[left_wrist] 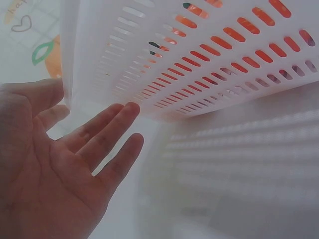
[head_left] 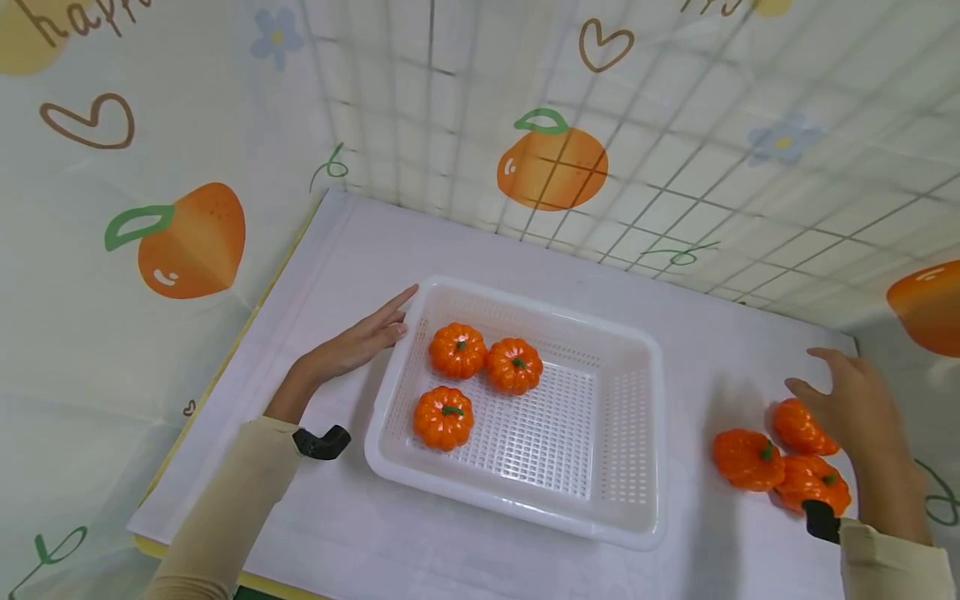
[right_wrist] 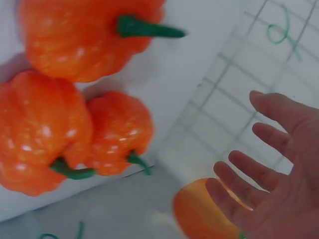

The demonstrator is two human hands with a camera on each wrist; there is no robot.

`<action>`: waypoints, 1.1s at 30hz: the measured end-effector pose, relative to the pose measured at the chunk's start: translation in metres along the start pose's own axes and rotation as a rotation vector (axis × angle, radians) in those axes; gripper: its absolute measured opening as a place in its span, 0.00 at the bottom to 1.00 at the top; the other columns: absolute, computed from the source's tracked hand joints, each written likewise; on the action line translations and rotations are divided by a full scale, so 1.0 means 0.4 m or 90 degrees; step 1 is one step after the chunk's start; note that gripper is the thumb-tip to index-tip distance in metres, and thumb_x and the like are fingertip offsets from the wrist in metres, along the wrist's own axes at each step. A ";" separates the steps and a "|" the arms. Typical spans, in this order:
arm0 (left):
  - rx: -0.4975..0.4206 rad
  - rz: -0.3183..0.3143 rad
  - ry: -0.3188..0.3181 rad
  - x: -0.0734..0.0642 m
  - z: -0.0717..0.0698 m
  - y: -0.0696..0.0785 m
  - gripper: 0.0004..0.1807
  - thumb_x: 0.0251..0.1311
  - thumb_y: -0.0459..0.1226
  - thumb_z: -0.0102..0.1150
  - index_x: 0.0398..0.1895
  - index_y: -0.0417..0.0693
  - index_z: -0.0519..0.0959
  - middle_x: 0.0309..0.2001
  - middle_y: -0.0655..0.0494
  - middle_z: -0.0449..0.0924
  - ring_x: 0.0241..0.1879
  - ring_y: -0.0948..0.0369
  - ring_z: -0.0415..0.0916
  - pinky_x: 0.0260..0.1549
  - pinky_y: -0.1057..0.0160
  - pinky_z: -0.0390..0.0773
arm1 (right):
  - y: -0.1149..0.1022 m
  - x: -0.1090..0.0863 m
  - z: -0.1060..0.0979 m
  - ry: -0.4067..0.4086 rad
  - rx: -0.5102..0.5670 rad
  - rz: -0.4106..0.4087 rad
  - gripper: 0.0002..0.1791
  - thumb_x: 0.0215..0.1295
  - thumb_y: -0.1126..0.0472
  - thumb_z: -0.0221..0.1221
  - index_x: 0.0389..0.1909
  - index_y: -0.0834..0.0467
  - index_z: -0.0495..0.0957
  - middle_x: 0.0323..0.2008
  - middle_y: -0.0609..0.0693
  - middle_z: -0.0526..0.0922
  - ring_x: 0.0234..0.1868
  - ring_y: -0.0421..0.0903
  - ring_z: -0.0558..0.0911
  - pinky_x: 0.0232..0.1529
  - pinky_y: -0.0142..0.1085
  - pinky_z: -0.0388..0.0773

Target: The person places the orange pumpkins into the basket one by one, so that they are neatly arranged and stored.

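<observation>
A: White basket point(head_left: 558, 450) sits mid-table; left hand point(head_left: 356, 345) is at its ten o'clock edge; purpose?

B: Likely to steady it; the fingers are extended beside the rim and clasp nothing; I cannot tell whether the tips touch or stop just short.

A: Right hand point(head_left: 862, 407)?

B: At the basket's three o'clock, above the white tabletop point(head_left: 322, 525); fingers spread, palm unoccupied; the right wrist view shows a gap between it and the loose pumpkins point(head_left: 748, 460).

A: Where do those lie from that hand?

B: About eight o'clock in the head view; three, clustered close, one partly covered by the hand from this angle; the placing probably suits an easy right-side reach.

A: The remainder?

B: Three basketed pumpkins point(head_left: 442, 423), stems up, toward the basket's nine o'clock side; they lie between three and four o'clock of the left hand, with the basket wall between; the uncovered floor toward three o'clock presumably leaves space.
</observation>
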State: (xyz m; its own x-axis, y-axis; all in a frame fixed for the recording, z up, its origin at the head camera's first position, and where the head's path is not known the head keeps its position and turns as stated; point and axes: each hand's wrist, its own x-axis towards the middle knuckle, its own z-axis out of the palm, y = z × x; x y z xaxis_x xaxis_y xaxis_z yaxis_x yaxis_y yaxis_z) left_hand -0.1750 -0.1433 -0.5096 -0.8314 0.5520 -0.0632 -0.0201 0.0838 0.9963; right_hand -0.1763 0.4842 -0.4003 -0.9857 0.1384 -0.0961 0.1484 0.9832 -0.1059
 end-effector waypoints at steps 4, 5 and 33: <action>-0.001 -0.003 0.001 -0.002 -0.001 -0.002 0.34 0.79 0.42 0.41 0.81 0.70 0.42 0.75 0.46 0.55 0.70 0.50 0.60 0.69 0.44 0.57 | 0.041 0.010 0.020 -0.021 0.016 0.048 0.37 0.68 0.63 0.59 0.71 0.73 0.54 0.65 0.82 0.50 0.62 0.79 0.54 0.55 0.75 0.59; -0.001 -0.005 0.002 -0.003 -0.001 -0.002 0.34 0.79 0.42 0.41 0.81 0.70 0.42 0.75 0.46 0.54 0.70 0.50 0.60 0.69 0.44 0.57 | 0.049 0.012 0.025 -0.028 0.021 0.058 0.37 0.68 0.62 0.59 0.71 0.73 0.53 0.65 0.82 0.50 0.63 0.79 0.54 0.55 0.75 0.59; -0.008 0.004 -0.005 -0.003 -0.003 0.002 0.34 0.79 0.41 0.41 0.81 0.68 0.42 0.74 0.47 0.56 0.69 0.50 0.61 0.69 0.44 0.58 | 0.145 0.040 0.099 -0.216 0.044 0.208 0.42 0.73 0.48 0.55 0.69 0.74 0.47 0.57 0.81 0.55 0.54 0.75 0.60 0.49 0.70 0.70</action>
State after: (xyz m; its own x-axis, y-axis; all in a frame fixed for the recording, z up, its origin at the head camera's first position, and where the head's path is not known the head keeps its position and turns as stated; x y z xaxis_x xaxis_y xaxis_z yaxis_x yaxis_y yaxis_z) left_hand -0.1747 -0.1448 -0.5087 -0.8269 0.5594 -0.0576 -0.0220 0.0701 0.9973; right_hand -0.1805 0.5389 -0.4472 -0.8066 0.3813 -0.4516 0.4627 0.8828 -0.0810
